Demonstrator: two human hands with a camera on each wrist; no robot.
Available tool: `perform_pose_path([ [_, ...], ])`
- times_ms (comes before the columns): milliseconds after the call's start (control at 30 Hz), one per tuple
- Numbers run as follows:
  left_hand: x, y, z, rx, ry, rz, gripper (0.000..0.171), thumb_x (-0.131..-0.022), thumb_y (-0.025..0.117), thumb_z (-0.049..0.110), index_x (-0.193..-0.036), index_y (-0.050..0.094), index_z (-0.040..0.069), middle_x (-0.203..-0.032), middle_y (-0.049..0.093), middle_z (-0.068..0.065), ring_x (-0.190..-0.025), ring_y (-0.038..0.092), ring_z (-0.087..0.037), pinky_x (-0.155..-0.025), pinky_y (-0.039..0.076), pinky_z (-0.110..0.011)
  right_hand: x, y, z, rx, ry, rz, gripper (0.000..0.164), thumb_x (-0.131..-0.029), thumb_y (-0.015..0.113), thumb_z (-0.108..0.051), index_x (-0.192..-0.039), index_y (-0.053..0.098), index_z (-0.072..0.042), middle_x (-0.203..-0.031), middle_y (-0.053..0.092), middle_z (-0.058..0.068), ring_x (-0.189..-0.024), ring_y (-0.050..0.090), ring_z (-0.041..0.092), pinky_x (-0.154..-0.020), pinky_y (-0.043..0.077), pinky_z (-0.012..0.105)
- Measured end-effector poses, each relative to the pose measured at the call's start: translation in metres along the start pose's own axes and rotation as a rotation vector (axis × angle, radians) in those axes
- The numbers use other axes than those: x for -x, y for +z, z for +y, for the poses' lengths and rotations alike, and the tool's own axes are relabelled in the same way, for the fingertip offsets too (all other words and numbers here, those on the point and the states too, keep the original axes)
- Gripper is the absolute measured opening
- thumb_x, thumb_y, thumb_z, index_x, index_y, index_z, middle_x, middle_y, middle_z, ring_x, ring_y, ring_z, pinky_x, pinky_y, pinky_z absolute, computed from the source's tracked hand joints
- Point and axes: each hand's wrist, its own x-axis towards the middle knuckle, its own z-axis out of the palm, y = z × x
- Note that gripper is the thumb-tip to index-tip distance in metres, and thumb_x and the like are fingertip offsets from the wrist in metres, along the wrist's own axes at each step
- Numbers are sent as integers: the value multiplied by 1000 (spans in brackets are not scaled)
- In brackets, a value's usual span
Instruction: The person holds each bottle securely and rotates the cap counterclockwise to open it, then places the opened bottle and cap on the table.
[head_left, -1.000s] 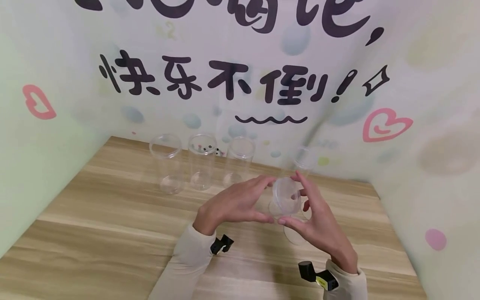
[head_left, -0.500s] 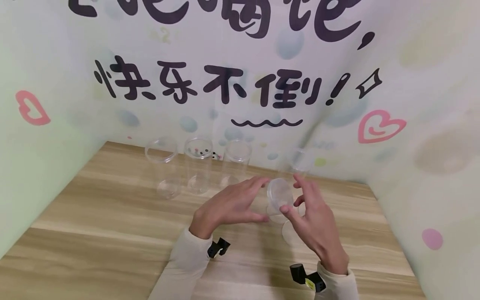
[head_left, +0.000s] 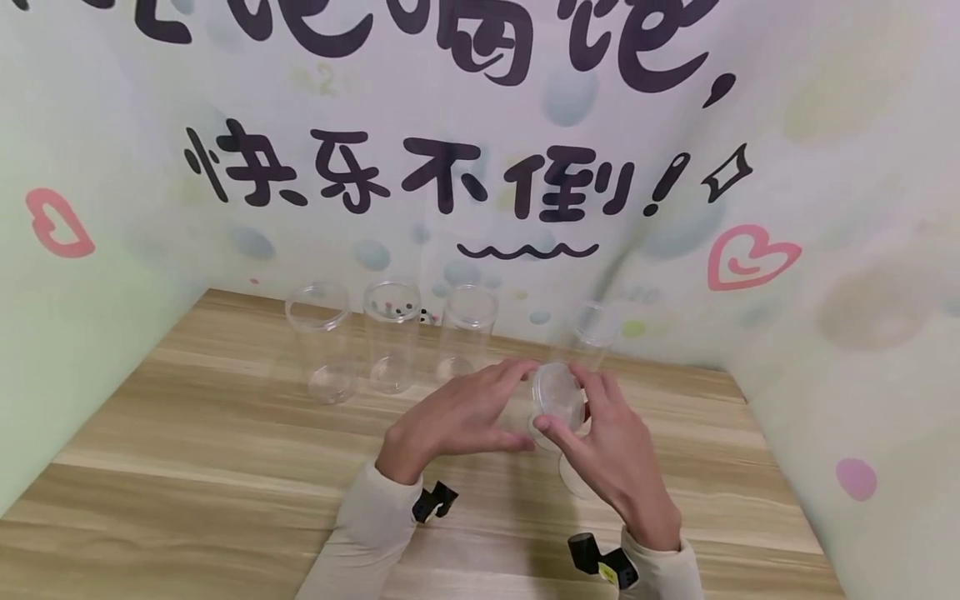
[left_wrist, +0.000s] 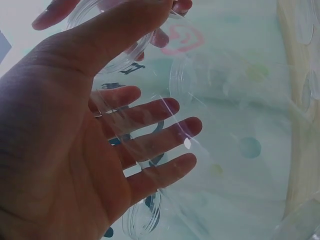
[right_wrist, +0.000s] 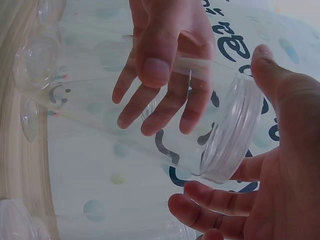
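A clear plastic jar (right_wrist: 150, 110) is held tilted in the air, its lidded end facing up toward the head camera. My left hand (head_left: 457, 414) grips the jar's body, thumb on one side and fingers on the other. Around the clear ribbed lid (head_left: 558, 395) on that end, my right hand (head_left: 618, 446) has its thumb and fingers, the thumb at the near rim. In the right wrist view the lid (right_wrist: 234, 131) lies between the right thumb and fingers. The right hand hides part of the lid's far side in the head view.
Clear jars stand along the back of the wooden table (head_left: 187, 467): a left one (head_left: 321, 346), a second (head_left: 392, 343), a third (head_left: 467, 333) and one farther right (head_left: 588, 333). A flat clear disc (head_left: 573, 477) lies by the right hand. Printed cloth walls (head_left: 300, 242) enclose the table.
Half a second ago the right fingers had spread away from the lid; now they are back around its rim. The left hand keeps its grip on the jar. The head view has shifted slightly.
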Motion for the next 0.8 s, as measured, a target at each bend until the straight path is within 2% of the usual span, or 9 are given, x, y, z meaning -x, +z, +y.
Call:
perform_pose_path([
  [200,0,1,2,-16,11,-14,87,-81,80,45,-149,35,14,-140,53,-3,-125,53,-15,-102,48,-35,1,-3,-2,7,-3,-5,72,-82,75,-52,-137,53,-11,-113,59,2,-81,57,12,-65,45,31],
  [433,0,2,2,6,-2,-18,87,-81,81,43,-149,35,13,-141,52,-2,-128,52,-16,-104,47,-35,3,-3,-6,-6,-29,10,73,-82,77,-50,-137,52,-9,-115,59,4,-81,56,13,-64,46,31],
  [567,1,3,2,32,-10,-23,88,-80,81,42,-148,35,13,-141,52,-2,-129,52,-18,-104,47,-35,3,-2,-6,-5,-40,20,73,-81,78,-47,-137,52,-8,-116,59,6,-83,58,17,-66,48,34],
  [800,0,3,3,45,-8,-18,87,-80,82,43,-148,35,13,-140,53,-1,-128,53,-14,-103,47,-34,3,-3,-4,-36,-87,22,74,-83,78,-42,-140,50,-6,-124,57,10,-95,63,25,-77,53,44],
])
